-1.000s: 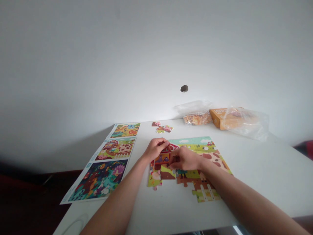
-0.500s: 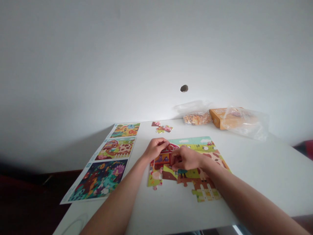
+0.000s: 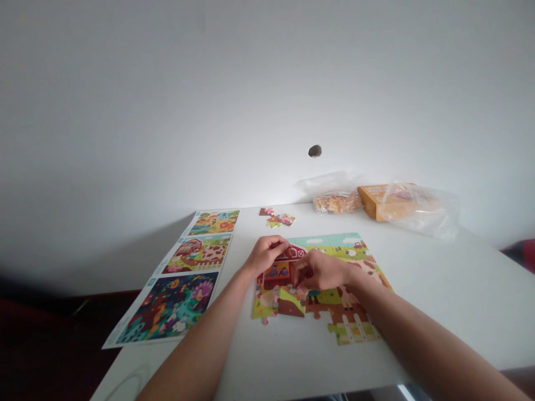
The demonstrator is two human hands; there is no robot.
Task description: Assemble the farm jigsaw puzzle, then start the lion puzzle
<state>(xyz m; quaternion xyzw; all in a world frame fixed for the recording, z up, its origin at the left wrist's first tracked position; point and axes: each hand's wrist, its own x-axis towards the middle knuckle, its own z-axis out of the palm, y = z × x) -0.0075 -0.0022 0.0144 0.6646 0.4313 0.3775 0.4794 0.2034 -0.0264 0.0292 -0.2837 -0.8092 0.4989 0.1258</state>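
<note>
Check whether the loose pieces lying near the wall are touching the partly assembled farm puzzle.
Apart. In the head view, a strip of white tabletop shows between the loose pieces and the far edge of the farm puzzle.

Looks dim and grey overall, brightens on the wall [image 3: 267, 186] around centre, sinks into near-black shadow at lower left, softens toward both side edges, glints white at bottom right of centre.

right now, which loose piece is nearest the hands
The green-and-brown piece, at the right hand; the other loose pieces lie beyond the puzzle.
</note>
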